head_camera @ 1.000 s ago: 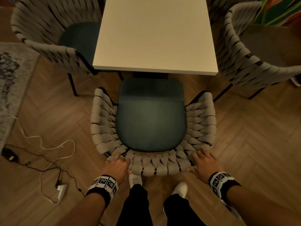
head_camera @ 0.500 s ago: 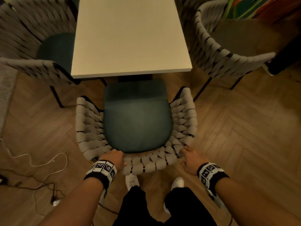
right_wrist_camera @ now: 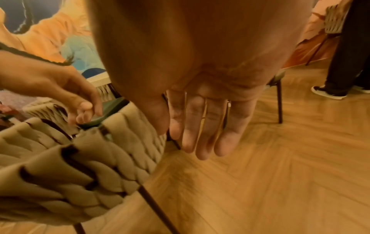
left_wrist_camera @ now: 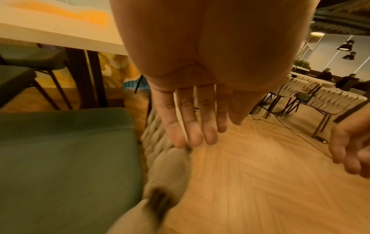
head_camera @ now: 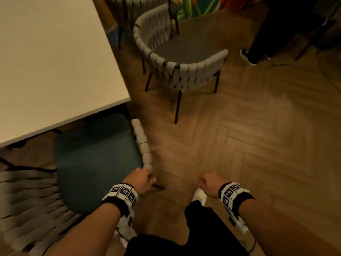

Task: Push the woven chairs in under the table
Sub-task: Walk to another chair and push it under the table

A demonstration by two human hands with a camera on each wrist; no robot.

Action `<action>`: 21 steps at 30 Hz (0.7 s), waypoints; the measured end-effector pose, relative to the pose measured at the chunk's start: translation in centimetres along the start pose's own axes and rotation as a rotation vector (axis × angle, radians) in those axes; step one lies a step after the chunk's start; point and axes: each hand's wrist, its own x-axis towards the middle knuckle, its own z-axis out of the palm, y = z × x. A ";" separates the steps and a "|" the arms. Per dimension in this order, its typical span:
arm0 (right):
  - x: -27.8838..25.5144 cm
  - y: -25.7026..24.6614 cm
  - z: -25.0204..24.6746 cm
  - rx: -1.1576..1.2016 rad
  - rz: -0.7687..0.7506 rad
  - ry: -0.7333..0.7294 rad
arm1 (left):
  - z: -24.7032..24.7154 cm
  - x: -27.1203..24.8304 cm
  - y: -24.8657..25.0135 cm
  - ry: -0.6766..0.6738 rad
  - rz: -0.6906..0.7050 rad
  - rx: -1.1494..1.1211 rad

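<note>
Green-cushioned woven chair (head_camera: 96, 159) sits at 8 o'clock, seat partly under the desk (head_camera: 51, 58). Left hand (head_camera: 141, 179) loose-fingered by its rim, right hand (head_camera: 211, 183) relaxed, empty — probably heading for the grey-seated woven chair (head_camera: 180, 71) at 12.

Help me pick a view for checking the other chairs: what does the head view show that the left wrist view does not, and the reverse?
Only the head view shows the grey-seated woven chair standing clear of the white rectangular table, and both marker wristbands. Only the left wrist view shows the left hand from the palm side with straight fingers, plus black pendant lamps and distant woven chairs. Both show the green-cushioned woven chair, the right hand and the herringbone wooden floor.
</note>
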 end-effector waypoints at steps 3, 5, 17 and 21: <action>-0.4 5.3 -3.8 -0.021 0.057 -0.016 | -0.9 4.2 5.3 -0.054 0.027 0.037; -0.3 8.0 -6.3 -0.036 0.064 -0.034 | -1.9 6.8 7.9 -0.072 0.039 0.076; 9.3 11.0 -23.5 -0.123 0.019 -0.011 | -16.2 22.2 12.5 0.017 -0.077 0.140; 15.7 8.5 -33.0 -0.216 -0.045 0.052 | -24.0 29.4 12.7 0.270 -0.028 0.259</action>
